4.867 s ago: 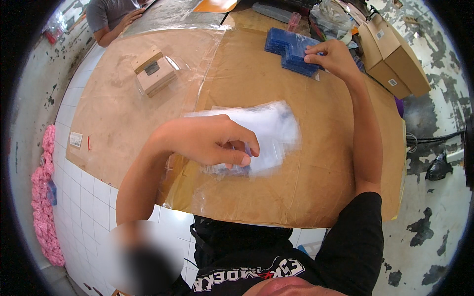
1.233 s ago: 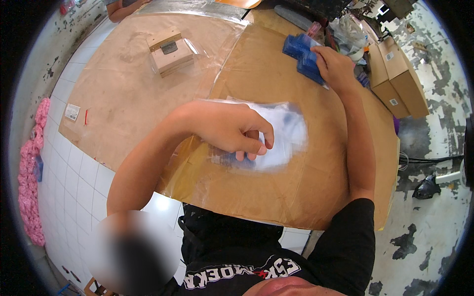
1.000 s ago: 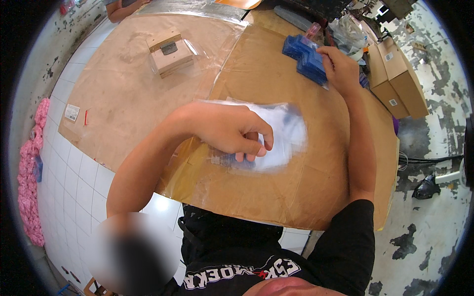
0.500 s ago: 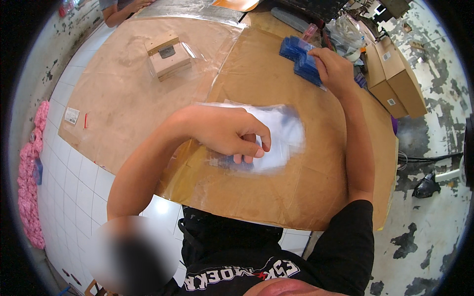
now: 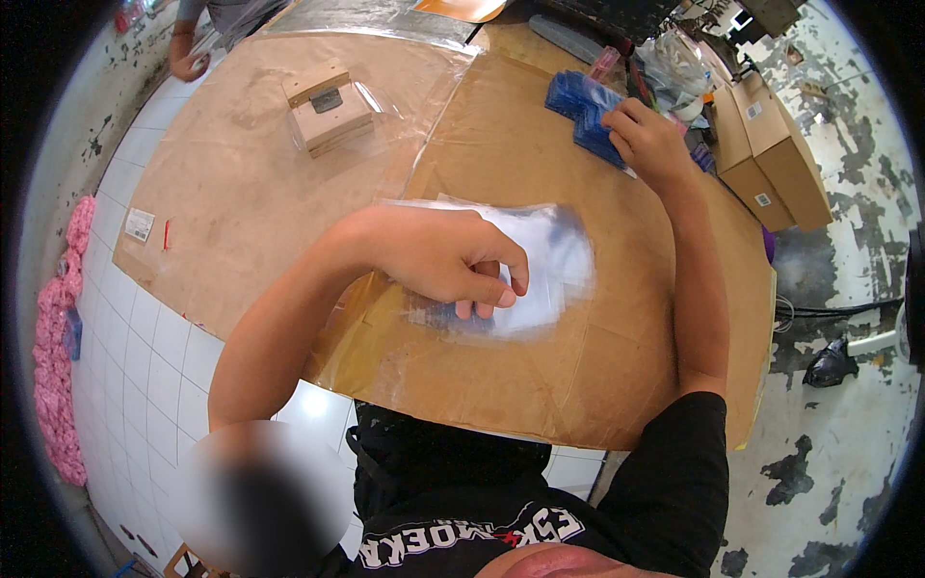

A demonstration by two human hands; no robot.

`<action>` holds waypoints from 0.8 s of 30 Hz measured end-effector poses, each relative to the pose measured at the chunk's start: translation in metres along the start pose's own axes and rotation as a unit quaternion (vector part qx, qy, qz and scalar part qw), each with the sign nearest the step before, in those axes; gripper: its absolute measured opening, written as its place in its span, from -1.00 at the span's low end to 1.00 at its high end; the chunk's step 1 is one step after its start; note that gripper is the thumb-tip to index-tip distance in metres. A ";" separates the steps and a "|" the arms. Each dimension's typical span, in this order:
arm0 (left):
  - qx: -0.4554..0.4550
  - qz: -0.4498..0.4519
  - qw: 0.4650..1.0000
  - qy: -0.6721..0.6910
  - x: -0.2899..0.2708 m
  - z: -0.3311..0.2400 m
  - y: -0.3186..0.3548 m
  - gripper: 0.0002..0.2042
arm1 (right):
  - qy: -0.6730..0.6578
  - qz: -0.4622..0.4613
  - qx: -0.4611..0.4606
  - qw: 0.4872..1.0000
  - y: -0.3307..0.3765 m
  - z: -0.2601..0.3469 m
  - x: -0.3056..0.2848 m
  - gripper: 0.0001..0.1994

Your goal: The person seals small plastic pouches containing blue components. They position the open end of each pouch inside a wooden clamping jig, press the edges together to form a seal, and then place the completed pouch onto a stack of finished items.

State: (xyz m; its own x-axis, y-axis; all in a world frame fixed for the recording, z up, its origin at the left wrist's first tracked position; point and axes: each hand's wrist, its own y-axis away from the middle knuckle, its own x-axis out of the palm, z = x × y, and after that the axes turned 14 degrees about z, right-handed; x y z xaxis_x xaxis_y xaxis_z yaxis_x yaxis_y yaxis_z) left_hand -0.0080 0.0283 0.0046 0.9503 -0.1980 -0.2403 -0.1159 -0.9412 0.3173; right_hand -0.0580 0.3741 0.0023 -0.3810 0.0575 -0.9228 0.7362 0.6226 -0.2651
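My left hand (image 5: 443, 255) rests over a loose stack of clear plastic sleeves (image 5: 549, 260) that look white inside. Its fingers curl in, and the thumb tip lies close to the index finger. Whether anything is between those fingers is hidden. Farther off to the right, my right hand (image 5: 650, 140) is at the near right side of a pile of dark blue plastic packets (image 5: 588, 111). Its thumb and fingers are bent together on a packet there. The packets overlap in a slanting row.
A small wooden block-like box (image 5: 332, 125) stands at the far left of the brown-covered table (image 5: 241, 193). Cardboard boxes (image 5: 766, 144) and clear plastic bags (image 5: 665, 72) crowd the right side. Another person's hand (image 5: 188, 65) hangs beyond the far left edge.
My right hand has shifted slightly toward me at the blue packets. My left hand has stayed in place. The other person's arm has dropped away from the table's far edge.
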 end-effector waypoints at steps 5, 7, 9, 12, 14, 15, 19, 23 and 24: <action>-0.003 -0.002 1.000 -0.003 0.000 0.000 0.000 -0.74 | 0.017 0.023 0.033 0.999 0.000 0.006 -0.009 -0.86; -0.001 -0.002 1.000 -0.002 0.000 0.001 0.000 -0.74 | 0.008 0.025 0.042 0.999 -0.001 0.007 -0.008 -0.87; 0.000 -0.003 1.000 -0.004 0.000 0.002 -0.001 -0.74 | -0.005 0.030 0.051 0.998 -0.001 0.008 -0.006 -0.88; 0.001 -0.001 1.000 -0.005 0.001 0.000 0.000 -0.74 | -0.012 0.035 0.061 0.997 -0.003 0.008 -0.006 -0.88; -0.001 -0.002 1.000 -0.011 0.000 0.001 0.000 -0.74 | -0.023 0.026 0.063 0.997 -0.004 0.010 -0.008 -0.87; -0.002 -0.002 1.000 -0.014 0.000 0.001 0.000 -0.74 | -0.028 0.022 0.063 0.997 -0.005 0.011 -0.010 -0.87; 0.000 0.000 1.000 -0.008 0.000 0.000 0.000 -0.74 | -0.043 0.023 0.076 0.996 -0.004 0.011 -0.012 -0.87; -0.008 0.006 1.000 -0.009 -0.001 -0.003 0.000 -0.73 | -0.046 0.037 0.070 0.996 -0.001 0.004 -0.009 -0.86; -0.011 0.008 1.000 -0.008 -0.001 -0.003 0.001 -0.72 | -0.044 0.043 0.066 0.996 -0.002 0.005 -0.009 -0.84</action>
State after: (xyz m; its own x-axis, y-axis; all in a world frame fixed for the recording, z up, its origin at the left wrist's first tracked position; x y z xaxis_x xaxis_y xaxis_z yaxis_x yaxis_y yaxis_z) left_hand -0.0078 0.0281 0.0080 0.9435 -0.2168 -0.2506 -0.1237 -0.9320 0.3406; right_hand -0.0535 0.3687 0.0102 -0.2662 0.0335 -0.9633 0.8336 0.5098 -0.2126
